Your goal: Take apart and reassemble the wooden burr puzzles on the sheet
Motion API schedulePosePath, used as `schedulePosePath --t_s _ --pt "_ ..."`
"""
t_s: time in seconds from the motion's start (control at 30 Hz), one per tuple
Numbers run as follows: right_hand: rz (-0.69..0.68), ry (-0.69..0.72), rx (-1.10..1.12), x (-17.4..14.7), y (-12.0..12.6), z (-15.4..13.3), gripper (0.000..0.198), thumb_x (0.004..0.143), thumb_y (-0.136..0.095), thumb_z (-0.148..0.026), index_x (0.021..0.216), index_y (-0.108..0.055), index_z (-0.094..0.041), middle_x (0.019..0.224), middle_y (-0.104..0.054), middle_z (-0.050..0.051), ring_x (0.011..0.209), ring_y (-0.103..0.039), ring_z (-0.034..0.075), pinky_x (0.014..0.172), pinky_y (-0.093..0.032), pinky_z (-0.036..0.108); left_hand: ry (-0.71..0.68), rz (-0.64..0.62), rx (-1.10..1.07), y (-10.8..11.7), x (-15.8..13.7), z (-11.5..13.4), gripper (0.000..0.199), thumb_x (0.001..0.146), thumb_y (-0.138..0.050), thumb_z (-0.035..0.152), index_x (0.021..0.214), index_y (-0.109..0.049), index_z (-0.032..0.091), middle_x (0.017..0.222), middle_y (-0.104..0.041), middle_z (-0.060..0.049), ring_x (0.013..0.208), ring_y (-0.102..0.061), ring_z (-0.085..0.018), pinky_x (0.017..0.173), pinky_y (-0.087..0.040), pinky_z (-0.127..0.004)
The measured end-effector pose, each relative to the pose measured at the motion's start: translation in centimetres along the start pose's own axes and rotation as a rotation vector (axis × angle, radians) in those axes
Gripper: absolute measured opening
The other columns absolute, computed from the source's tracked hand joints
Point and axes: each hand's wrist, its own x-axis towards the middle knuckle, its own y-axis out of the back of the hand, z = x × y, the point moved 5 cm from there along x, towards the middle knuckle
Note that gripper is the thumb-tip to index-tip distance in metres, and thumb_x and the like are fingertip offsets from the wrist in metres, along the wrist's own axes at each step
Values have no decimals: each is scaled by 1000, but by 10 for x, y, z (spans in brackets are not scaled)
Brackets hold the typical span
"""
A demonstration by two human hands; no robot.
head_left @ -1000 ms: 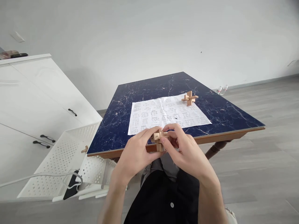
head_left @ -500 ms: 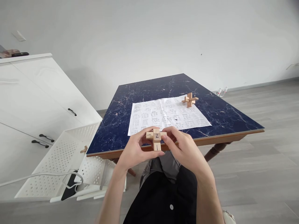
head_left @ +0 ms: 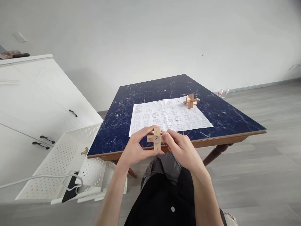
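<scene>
A wooden burr puzzle of crossed bars, marked 1, 2 and 3 in dark ink, is held in front of the table's near edge. My left hand grips it between the thumb below and the fingers above. From the right, my right hand pinches the bar end on that side; its curled fingers partly hide that end. Beyond my hands, a printed sheet with small diagrams lies on the dark blue table. Another wooden puzzle of crossed pieces stands on the sheet's far right corner.
To the left are a white cabinet and a perforated white basket with a small wooden piece on its edge. A white cable runs across the basket. Clear bottles stand on the floor behind the table.
The puzzle has turned slightly in my hands, so its number faces sit straighter toward me. My right thumb has shifted up a little along the right bar end.
</scene>
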Motion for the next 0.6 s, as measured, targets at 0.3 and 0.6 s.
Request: schedulePosePath --t_s 0.3,0.6 --pt "62 -89 22 6 3 21 56 110 -39 -66 76 -52 -24 63 -59 -1 59 -55 18 61 -40 29 180 -8 54 -2 6 -18 65 85 -87 45 141 -59 29 134 -71 -7 120 -71 -28 105 -57 -41" --pt "15 -57 133 8 3 28 47 107 -48 -66 96 -63 -23 71 -66 0 63 -63 18 62 -49 30 142 -5 83 -13 11 -19 67 86 -86 48 145 -59 30 138 -70 -8 119 -71 -28 105 -57 -42"
